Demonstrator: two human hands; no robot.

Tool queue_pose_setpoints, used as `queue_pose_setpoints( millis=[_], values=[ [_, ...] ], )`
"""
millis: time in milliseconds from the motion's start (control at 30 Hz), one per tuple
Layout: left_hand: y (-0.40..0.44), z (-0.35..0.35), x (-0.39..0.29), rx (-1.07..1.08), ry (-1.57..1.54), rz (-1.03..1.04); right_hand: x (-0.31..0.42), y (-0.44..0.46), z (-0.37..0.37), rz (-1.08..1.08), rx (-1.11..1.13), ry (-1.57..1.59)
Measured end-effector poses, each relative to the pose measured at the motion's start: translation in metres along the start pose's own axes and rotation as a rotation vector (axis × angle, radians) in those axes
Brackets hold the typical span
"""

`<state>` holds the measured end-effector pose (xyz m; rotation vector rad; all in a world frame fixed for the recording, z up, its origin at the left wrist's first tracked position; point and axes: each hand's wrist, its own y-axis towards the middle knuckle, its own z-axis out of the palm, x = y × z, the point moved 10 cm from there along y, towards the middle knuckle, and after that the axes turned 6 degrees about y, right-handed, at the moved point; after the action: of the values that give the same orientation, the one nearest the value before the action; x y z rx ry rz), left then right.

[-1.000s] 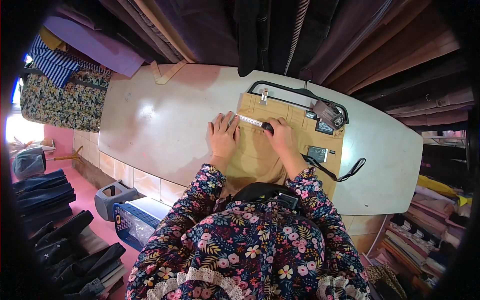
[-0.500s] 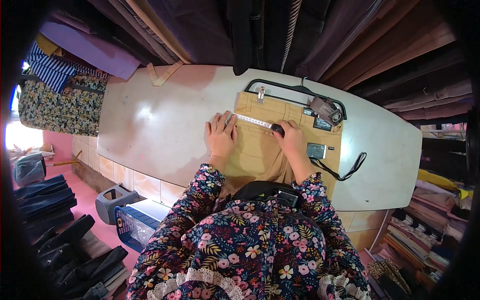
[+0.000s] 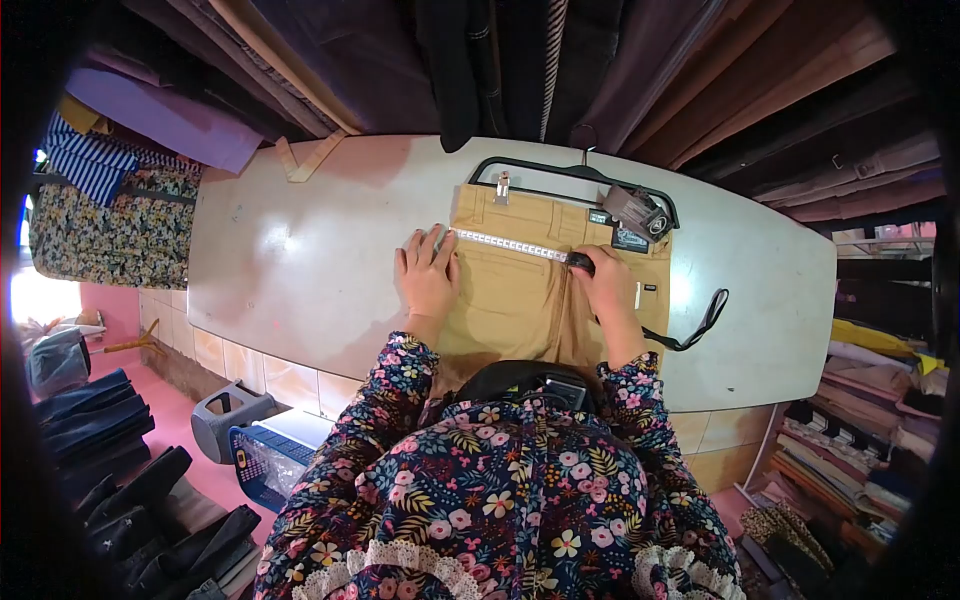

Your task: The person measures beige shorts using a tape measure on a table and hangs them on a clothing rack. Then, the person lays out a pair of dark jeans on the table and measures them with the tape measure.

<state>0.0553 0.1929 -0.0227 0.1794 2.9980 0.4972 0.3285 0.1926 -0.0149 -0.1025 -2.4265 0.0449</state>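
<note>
Tan trousers (image 3: 500,300) lie on the white table, clipped to a black hanger (image 3: 575,172) at their waist. A white measuring tape (image 3: 510,244) stretches across them below the waistband. My left hand (image 3: 428,278) holds the tape's end at the trousers' left edge, fingertips closed on it. My right hand (image 3: 606,284) grips the black tape case (image 3: 580,262), with its black strap (image 3: 705,325) trailing to the right. Dark tags (image 3: 638,214) hang at the upper right of the trousers.
The white table (image 3: 300,250) spans the view. Dark garments (image 3: 360,60) hang along its far side. Floral and striped cloth (image 3: 110,230) lies at the left. A grey stool (image 3: 232,420) and a blue basket (image 3: 262,470) stand below left. Folded clothes (image 3: 820,480) are stacked at the right.
My right hand has moved right with the tape case, and more tape is drawn out. My left hand stays at the trousers' left edge. The view has shifted a little.
</note>
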Motion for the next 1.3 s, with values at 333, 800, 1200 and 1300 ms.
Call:
queue_pose_setpoints(
  millis=[333,800,1200,1300],
  values=[
    [-0.001,0.001,-0.001,-0.002,0.021,0.006,-0.039,-0.006,-0.033,0.087,-0.045,0.029],
    [-0.001,0.002,-0.001,0.005,0.045,0.016,-0.092,-0.017,-0.069,0.165,-0.036,-0.041],
    [-0.002,0.004,0.001,0.024,0.025,0.013,-0.131,-0.019,-0.093,0.217,-0.028,-0.039],
    [-0.001,0.003,0.000,0.027,0.020,0.014,-0.138,-0.019,-0.096,0.231,-0.025,-0.017]
  ],
)
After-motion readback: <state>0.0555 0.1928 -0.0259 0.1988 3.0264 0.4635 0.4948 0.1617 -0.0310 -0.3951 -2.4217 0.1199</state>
